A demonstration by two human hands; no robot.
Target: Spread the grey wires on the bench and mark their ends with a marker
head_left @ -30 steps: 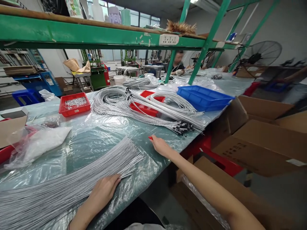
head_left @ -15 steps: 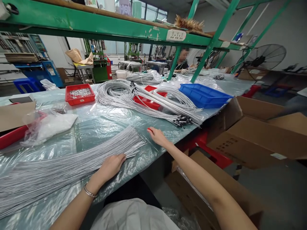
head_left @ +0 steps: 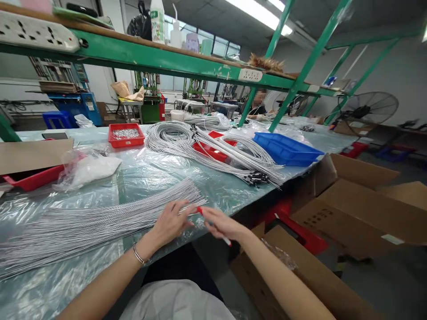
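The right hand [head_left: 220,224] pinches a slim red-and-white pen [head_left: 227,241], its red end pointing towards the left hand [head_left: 171,222]. The left hand is loosely spread over the near edge of the loose wires [head_left: 116,218], its blurred fingertips close to that red end; whether they pinch a wire, I cannot tell. The loose wires lie fanned out on the plastic-covered surface [head_left: 143,178], under and to the left of the left hand, their nearer ends beside both hands. Beyond the hands sit coiled wires [head_left: 170,133], with a cluster of black ends [head_left: 258,178] ahead and to the right of the right hand. Judging by this, the coiled lot looks further along: it is gathered and has black ends, while the loose wires lie straight and uncoiled, with no black ends to be made out. How many have been dealt with, or remain, cannot be told. Farther ahead of the left hand is a red tray [head_left: 126,143] of small metal pieces [head_left: 125,133]. As for writing, the carton [head_left: 350,213] right of the right hand bears dark printed characters and a pale label [head_left: 392,239], both illegible. High ahead of the left hand, a white bottle [head_left: 157,22] has a green-printed label, also too small to read; no brand can be made out.
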